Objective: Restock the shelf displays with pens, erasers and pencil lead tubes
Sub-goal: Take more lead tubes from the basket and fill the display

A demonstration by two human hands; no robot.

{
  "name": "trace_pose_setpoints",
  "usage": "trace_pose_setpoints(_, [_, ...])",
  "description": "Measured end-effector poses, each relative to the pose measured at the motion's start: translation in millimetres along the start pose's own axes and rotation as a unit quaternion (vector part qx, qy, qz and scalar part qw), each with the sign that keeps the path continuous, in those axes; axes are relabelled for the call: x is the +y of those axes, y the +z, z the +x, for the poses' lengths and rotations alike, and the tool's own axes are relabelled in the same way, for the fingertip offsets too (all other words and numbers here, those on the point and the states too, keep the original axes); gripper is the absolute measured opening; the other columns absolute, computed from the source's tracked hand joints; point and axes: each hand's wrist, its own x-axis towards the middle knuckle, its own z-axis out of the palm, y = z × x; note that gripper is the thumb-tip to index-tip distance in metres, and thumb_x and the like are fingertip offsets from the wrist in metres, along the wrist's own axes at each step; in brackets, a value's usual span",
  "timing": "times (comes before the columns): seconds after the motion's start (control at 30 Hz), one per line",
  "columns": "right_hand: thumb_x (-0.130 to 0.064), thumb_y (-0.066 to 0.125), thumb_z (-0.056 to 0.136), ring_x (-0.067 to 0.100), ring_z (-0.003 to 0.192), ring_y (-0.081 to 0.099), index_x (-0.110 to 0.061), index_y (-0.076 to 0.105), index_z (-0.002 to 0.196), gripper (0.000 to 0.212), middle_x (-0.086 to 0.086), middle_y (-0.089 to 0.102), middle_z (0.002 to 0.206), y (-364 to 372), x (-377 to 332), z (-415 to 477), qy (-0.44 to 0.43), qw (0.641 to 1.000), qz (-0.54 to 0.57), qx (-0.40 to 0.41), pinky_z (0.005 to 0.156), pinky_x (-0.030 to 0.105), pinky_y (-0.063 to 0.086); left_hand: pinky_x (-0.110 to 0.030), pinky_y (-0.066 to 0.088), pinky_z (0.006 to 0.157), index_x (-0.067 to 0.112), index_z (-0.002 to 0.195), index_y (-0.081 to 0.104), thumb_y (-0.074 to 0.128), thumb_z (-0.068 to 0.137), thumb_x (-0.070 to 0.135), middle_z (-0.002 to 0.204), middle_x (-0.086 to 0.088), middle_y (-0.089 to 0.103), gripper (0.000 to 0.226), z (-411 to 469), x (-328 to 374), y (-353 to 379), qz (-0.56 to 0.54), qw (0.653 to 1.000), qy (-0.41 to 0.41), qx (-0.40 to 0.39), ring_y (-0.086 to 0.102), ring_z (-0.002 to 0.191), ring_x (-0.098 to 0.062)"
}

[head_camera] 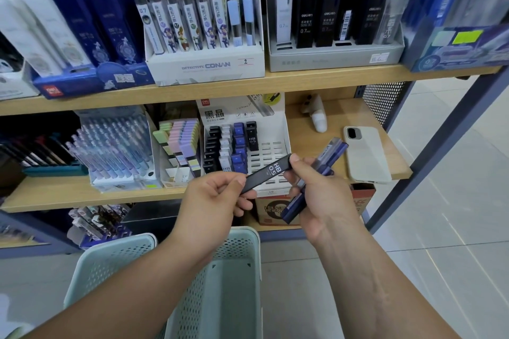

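A black lead tube [268, 172] marked HB 0.5 lies tilted between my two hands in front of the middle shelf. My left hand [217, 198] pinches its lower end, and the thumb of my right hand [316, 190] touches its upper end. In the same right hand I grip a bundle of blue lead tubes [316, 173], which sticks out above and below my fist. Behind the hands stands the white lead display box [271, 146], with black, white and blue tubes in its left rows and bare slots on its right.
A phone [366, 154] and a white gadget [318, 115] lie on the shelf to the right of the box. Erasers [181, 143] and a pen display [118, 146] stand to its left. A pale green basket [220, 283] sits below my arms. More lead displays fill the top shelf.
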Motion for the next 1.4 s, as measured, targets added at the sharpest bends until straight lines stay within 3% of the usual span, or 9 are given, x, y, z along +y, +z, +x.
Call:
trace_pose_setpoints(0.3, [-0.002,0.076,0.086,0.010,0.064,0.061,-0.016,0.061,0.095,0.022,0.000,0.066,0.079,-2,-3,1,-0.044,0.999,-0.030,0.001,0.056,0.024,0.043,-0.029,0.049,0.059,0.010,0.086,0.074,0.063,0.095,0.007,0.075,-0.013,0.074,0.014,2,-1,3,-0.001,0.998,-0.024,-0.062,0.063,0.061,-0.019])
trace_pose_setpoints(0.4, [-0.001,0.078,0.083,0.009,0.059,0.059,-0.015,0.060,0.094,0.025,-0.001,0.062,0.072,-1,-2,-2,-0.041,0.992,-0.109,-0.045,0.053,0.023,0.044,-0.022,0.050,0.063,0.016,0.098,0.074,0.071,0.089,0.007,0.073,-0.004,0.070,0.013,11,0,3,0.014,0.996,0.016,-0.084,0.061,0.063,-0.011])
trace_pose_setpoints(0.5, [0.001,0.079,0.081,0.010,0.057,0.060,-0.011,0.061,0.095,0.025,-0.003,0.062,0.063,-1,2,-5,-0.016,0.987,-0.135,-0.087,0.046,0.021,0.042,-0.030,0.052,0.073,0.024,0.107,0.074,0.072,0.088,0.001,0.085,-0.017,0.069,0.030,26,5,3,0.091,0.980,0.081,-0.154,0.059,0.072,-0.016])
trace_pose_setpoints(0.6, [-0.003,0.080,0.081,0.012,0.060,0.062,-0.011,0.063,0.094,0.023,0.000,0.066,0.068,-4,3,-3,-0.016,0.989,-0.127,-0.068,0.047,0.021,0.044,-0.028,0.050,0.069,0.027,0.104,0.075,0.074,0.086,0.003,0.083,-0.014,0.067,0.029,42,10,1,0.193,0.949,0.137,-0.210,0.055,0.069,-0.012])
trace_pose_setpoints(0.77, [-0.006,0.076,0.085,0.009,0.057,0.058,-0.013,0.062,0.090,0.016,0.005,0.071,0.073,-7,1,5,-0.032,0.995,-0.098,-0.015,0.050,0.023,0.042,-0.025,0.054,0.064,0.025,0.083,0.070,0.081,0.081,0.009,0.074,0.007,0.068,0.020,68,26,5,0.227,0.950,0.178,-0.117,0.062,0.065,-0.009])
trace_pose_setpoints(0.87, [-0.002,0.073,0.087,0.009,0.057,0.057,-0.012,0.062,0.092,0.016,0.007,0.070,0.075,-10,-1,7,-0.021,0.996,-0.086,-0.009,0.050,0.023,0.041,-0.021,0.057,0.066,0.027,0.074,0.068,0.083,0.079,0.009,0.075,0.008,0.071,0.024,89,38,6,0.256,0.944,0.205,-0.041,0.068,0.069,-0.008])
trace_pose_setpoints(1.0, [-0.002,0.072,0.088,0.011,0.060,0.057,-0.012,0.061,0.095,0.016,0.008,0.069,0.078,-11,0,9,-0.016,0.996,-0.087,-0.022,0.053,0.024,0.041,-0.028,0.058,0.070,0.023,0.073,0.069,0.083,0.078,0.010,0.073,0.009,0.069,0.020,118,39,9,0.307,0.925,0.224,0.008,0.066,0.067,-0.014])
trace_pose_setpoints(1.1, [-0.003,0.070,0.090,0.011,0.060,0.057,-0.012,0.061,0.096,0.014,0.006,0.070,0.076,-8,0,11,-0.014,0.996,-0.087,-0.021,0.053,0.024,0.042,-0.029,0.057,0.076,0.023,0.077,0.072,0.083,0.078,0.014,0.074,0.014,0.065,0.014,133,35,11,0.375,0.899,0.227,0.010,0.065,0.073,-0.012])
trace_pose_setpoints(1.4, [-0.001,0.066,0.091,0.011,0.059,0.056,-0.012,0.060,0.095,0.013,0.004,0.069,0.072,-6,0,12,-0.008,0.996,-0.085,-0.022,0.051,0.023,0.041,-0.025,0.056,0.076,0.028,0.084,0.072,0.083,0.079,0.024,0.081,0.014,0.066,0.012,149,33,12,0.427,0.886,0.178,-0.028,0.066,0.079,-0.012])
